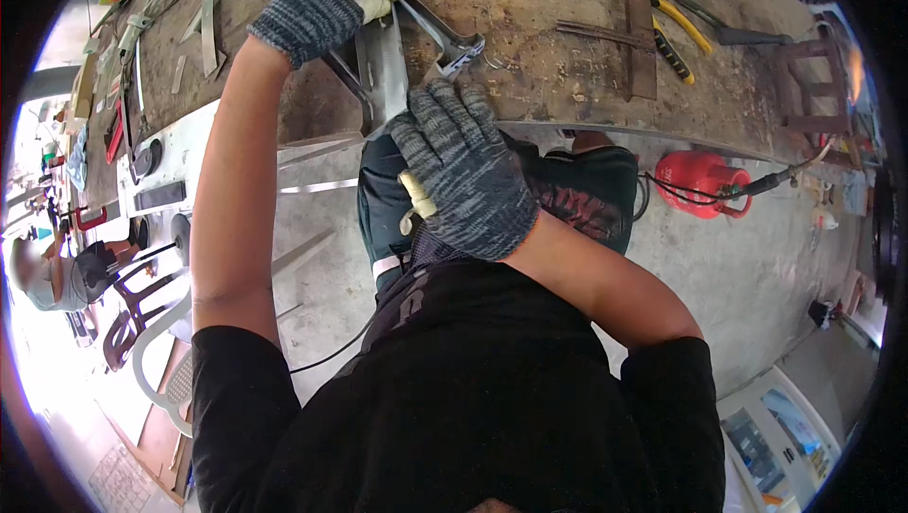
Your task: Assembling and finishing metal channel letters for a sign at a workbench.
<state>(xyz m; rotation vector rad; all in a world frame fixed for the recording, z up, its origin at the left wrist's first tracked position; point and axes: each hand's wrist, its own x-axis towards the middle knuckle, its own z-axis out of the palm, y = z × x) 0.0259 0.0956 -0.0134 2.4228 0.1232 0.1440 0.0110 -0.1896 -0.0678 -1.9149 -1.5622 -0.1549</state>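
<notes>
A silver metal frame (388,64) with angled, bent arms lies at the near edge of the wooden workbench (530,12). My left hand (326,2), in a grey striped knit glove with pale wrapped fingertips, grips its far end. My right hand (463,168), gloved the same way, has its fingers stretched out and close together. Its fingertips meet the frame's near end, and its pale-wrapped thumb points to the side. The right palm hangs over my lap, and what lies beneath it is hidden.
Pliers with yellow-black handles (676,45) and a rusty flat bar (640,50) lie on the bench's right. Metal strips (210,17) lie at the left. A red gas cylinder (695,184) stands on the floor, right. Far left, another person (61,277) sits.
</notes>
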